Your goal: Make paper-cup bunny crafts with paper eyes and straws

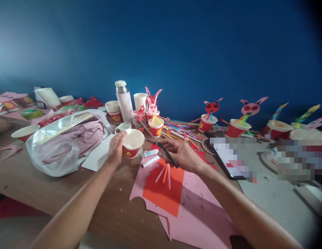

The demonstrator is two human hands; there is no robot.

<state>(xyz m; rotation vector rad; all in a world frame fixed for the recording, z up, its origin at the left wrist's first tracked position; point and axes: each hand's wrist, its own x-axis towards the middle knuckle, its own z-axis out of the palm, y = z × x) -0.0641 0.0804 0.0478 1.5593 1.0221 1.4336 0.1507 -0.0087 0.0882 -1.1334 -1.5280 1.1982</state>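
Observation:
My left hand (115, 148) grips a red and white paper cup (133, 142), tilted so its white inside faces me. My right hand (182, 154) is closed round black-handled scissors (161, 148) whose blades point toward the cup. Just below both hands lie a few cut straw pieces (164, 174) on a red paper sheet (163, 188), which rests on a larger pink sheet (199, 211). A white glue stick (150, 161) lies beside the cup.
A clear plastic bag (66, 141) of pink material sits at left. Behind stand a white thermos (124, 102), stacked cups (140, 101), loose coloured straws (179, 129) and a row of finished cup figures with paper faces (209, 119). A tablet (230, 157) lies at right.

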